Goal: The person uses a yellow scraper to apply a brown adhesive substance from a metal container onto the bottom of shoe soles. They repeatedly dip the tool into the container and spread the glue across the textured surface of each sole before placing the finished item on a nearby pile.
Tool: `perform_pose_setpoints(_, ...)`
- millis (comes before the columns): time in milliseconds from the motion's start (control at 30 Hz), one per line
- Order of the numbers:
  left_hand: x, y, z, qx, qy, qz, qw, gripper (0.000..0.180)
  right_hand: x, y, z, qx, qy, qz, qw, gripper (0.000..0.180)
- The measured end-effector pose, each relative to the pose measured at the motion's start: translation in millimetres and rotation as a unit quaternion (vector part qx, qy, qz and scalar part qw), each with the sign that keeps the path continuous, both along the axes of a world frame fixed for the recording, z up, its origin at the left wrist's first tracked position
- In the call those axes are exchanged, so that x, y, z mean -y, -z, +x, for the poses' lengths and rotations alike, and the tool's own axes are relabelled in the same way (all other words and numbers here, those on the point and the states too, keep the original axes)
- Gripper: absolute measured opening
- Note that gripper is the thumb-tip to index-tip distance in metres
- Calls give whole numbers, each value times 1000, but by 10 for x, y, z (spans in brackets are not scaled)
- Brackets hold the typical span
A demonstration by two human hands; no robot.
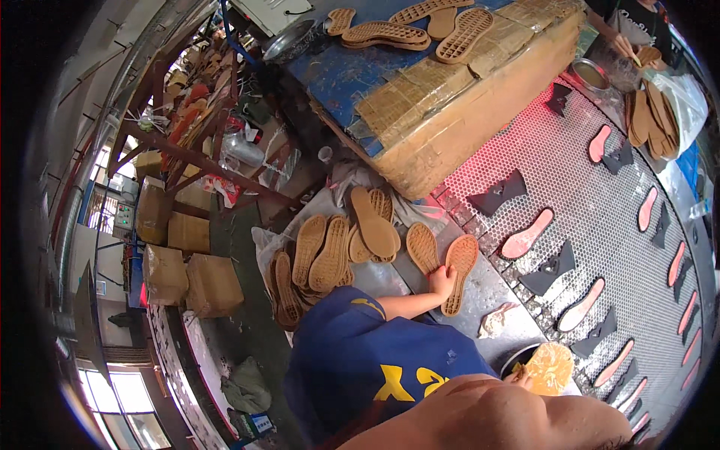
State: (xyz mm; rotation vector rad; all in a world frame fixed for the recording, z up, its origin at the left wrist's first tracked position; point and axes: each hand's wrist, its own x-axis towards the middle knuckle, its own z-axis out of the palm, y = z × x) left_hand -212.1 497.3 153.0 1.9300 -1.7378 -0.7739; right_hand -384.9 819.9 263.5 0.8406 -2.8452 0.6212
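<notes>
My left hand (442, 280) is closed on the edge of a tan shoe sole (460, 262) with a gridded face, lying on the metal ledge (420, 283). A second tan sole (422, 246) rests just left of it. At the lower right my right hand (519, 378) is closed at the rim of a round pot (513, 361). What its fingers hold is hidden. Beside those fingers is a round, glossy yellow-tan mass (551, 367), perhaps glue-coated. Left of the ledge, several more soles (328, 257) lie in a heap.
A mesh conveyor (559, 217) on the right carries black shoe uppers (547, 270) and pink-topped soles (528, 234). A taped cardboard-edged table (465, 105) with soles stands ahead. A crumpled cloth (496, 320) lies on the ledge. Another person's hands (624, 46) work at the far right.
</notes>
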Motion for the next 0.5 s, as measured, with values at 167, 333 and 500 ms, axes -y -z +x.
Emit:
perform_pose_setpoints(167, -32, -21, 4, -10, 6, -7, 1000, 41, 2, -48, -11, 3, 5, -6, 1000, 13)
perform_pose_setpoints(333, -51, -75, 3, -5, 15, -31, 999, 41, -78, -29, -22, 24, 10, -34, 999, 14)
perform_pose_setpoints(500, -42, -125, -4, -11, 22, -24, 999, 38, -126, 55, -15, 42, 38, -65, 996, 15)
